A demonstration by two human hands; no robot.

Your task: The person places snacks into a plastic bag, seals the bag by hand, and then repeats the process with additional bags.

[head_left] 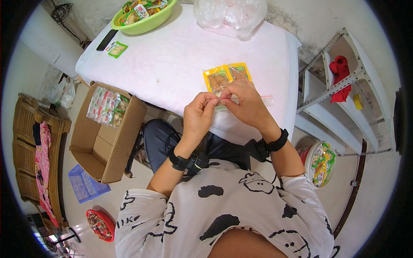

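Both my hands meet at the near side of a clear zip bag [267,100] with a red line along its mouth. Inside or beneath it, two yellow-edged food packets [218,80] with brown contents lie side by side on the white-covered table [172,64]. My left hand [198,113] is closed, thumb and forefinger pinching the bag's edge. Fingertip to fingertip with it, my right hand [249,105] pinches the same edge. The fingers hide that part of the bag's mouth. Dark straps circle both wrists.
A green basin [160,20] of packets, a phone [107,40], a small green packet [117,49] and clear bags [234,18] sit on the table. Left stands a cardboard box [129,137] holding filled bags [105,105]; right, a metal shelf [331,92] and a packet-filled bucket [306,157].
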